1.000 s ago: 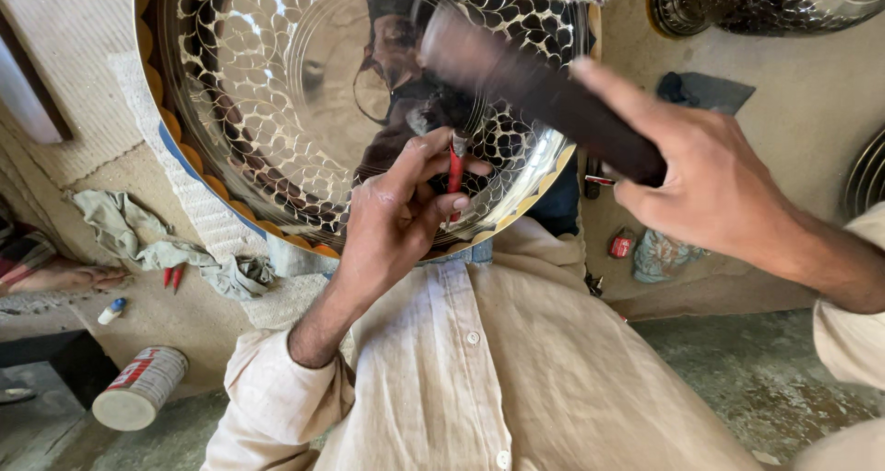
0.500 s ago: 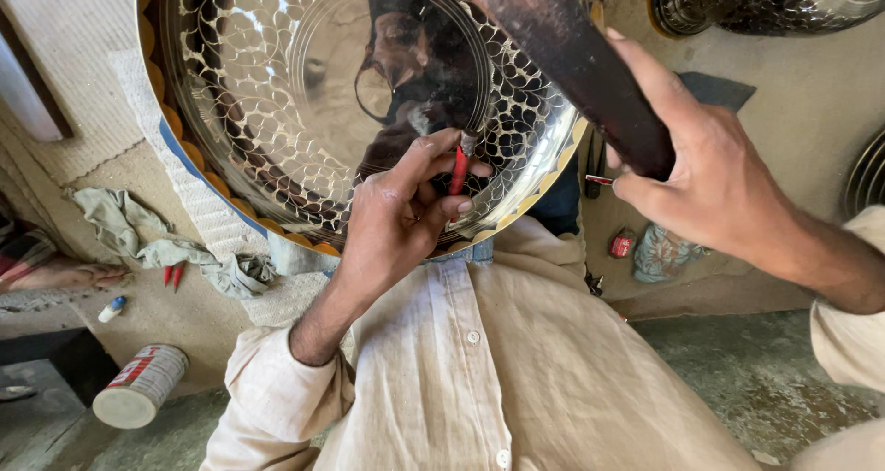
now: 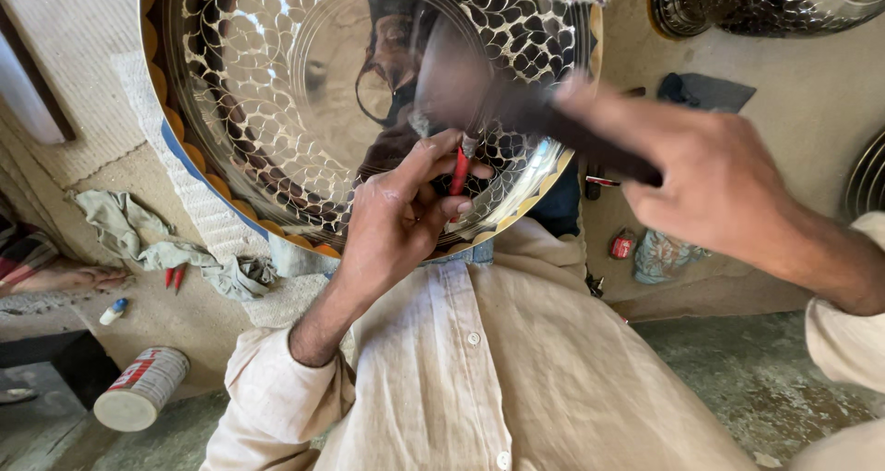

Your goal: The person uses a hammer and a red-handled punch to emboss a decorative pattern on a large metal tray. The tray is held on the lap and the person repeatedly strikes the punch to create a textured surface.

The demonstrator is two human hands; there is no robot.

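A large shiny metal plate [image 3: 277, 93] with a punched scale pattern leans in front of me, its lower rim against my lap. My left hand [image 3: 401, 217] pinches a small red-handled punch [image 3: 459, 169] with its tip against the plate's patterned band. My right hand [image 3: 714, 181] grips the dark handle of a hammer [image 3: 516, 102], blurred in motion, its head just above the top of the punch. My reflection shows in the plate's smooth middle.
A crumpled greenish rag [image 3: 138, 241] and two red punches [image 3: 172, 277] lie at the left on the floor, near a white can [image 3: 140, 390] on its side. More patterned metalware [image 3: 756, 1] stands at the top right. A small red tin [image 3: 623, 245] sits below the plate's right rim.
The hammer rose up and to the right half a second ago, and has now swung back down to the punch's top. My left hand keeps the punch at nearly the same spot.
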